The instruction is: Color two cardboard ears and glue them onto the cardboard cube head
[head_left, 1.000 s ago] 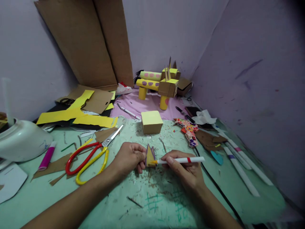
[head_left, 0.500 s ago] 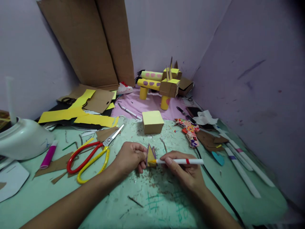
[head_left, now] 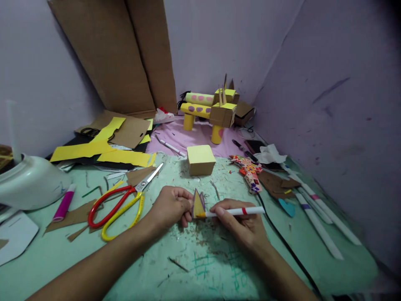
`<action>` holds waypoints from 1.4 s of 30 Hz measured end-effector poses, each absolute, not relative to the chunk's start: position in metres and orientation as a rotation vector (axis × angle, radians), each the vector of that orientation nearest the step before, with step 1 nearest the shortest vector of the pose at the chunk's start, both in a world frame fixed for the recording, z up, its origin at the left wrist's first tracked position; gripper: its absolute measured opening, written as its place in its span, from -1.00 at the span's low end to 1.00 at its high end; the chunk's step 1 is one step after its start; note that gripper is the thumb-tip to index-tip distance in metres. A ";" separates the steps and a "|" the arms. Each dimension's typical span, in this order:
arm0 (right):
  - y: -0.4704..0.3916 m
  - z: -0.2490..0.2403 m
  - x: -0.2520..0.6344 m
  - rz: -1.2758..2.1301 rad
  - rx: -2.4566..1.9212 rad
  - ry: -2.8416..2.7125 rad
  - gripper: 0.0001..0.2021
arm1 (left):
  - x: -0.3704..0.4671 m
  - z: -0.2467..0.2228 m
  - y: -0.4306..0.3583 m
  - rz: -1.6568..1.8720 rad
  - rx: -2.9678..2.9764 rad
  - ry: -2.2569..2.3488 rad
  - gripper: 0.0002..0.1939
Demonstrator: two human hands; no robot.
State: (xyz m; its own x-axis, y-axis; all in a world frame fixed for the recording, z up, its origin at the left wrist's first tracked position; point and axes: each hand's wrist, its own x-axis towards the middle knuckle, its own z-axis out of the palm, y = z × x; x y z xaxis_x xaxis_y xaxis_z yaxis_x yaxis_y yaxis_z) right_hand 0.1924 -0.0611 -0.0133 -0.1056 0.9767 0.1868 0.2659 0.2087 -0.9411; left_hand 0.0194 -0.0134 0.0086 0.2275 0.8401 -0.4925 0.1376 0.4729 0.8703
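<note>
Between the fingers of my left hand is a small pointed cardboard piece, coloured yellow with purple edges. My right hand is closed around a white marker with a red band. Its orange-yellow tip meets the lower part of the cardboard piece. Beyond both hands stands a small cardboard box with a pale yellow top. Left of my left hand lie red-and-yellow-handled scissors, blades partly apart.
Two yellow animal figures of tubes and boxes stand at the back. A patterned glue gun with a black cord lies right, near several markers. Yellow paper strips, a glue stick and a white pot are left.
The marker in my right hand has shifted slightly left, its back end tilting up a little, with its tip still on the cardboard piece. My left hand stays almost still.
</note>
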 end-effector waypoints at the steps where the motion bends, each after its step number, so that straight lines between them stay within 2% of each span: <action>1: -0.061 -0.014 0.193 0.981 -1.212 -1.576 -0.75 | 0.019 0.009 -0.013 0.611 0.991 1.270 -0.89; 19: -0.060 -0.012 0.191 0.886 -1.129 -1.650 -0.78 | 0.019 0.007 -0.014 0.604 0.999 1.264 -0.88; 42: -0.061 -0.011 0.191 0.924 -1.201 -1.584 -0.72 | 0.020 0.011 -0.014 0.608 1.000 1.279 -0.90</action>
State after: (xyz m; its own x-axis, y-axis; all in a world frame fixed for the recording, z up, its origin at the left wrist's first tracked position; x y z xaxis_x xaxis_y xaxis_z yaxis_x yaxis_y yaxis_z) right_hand 0.1908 -0.0607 -0.0112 -0.1074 0.9690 0.2226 0.2839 0.2444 -0.9272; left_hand 0.0200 -0.0141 0.0113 0.2242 0.8405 -0.4932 0.1484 0.4707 0.8697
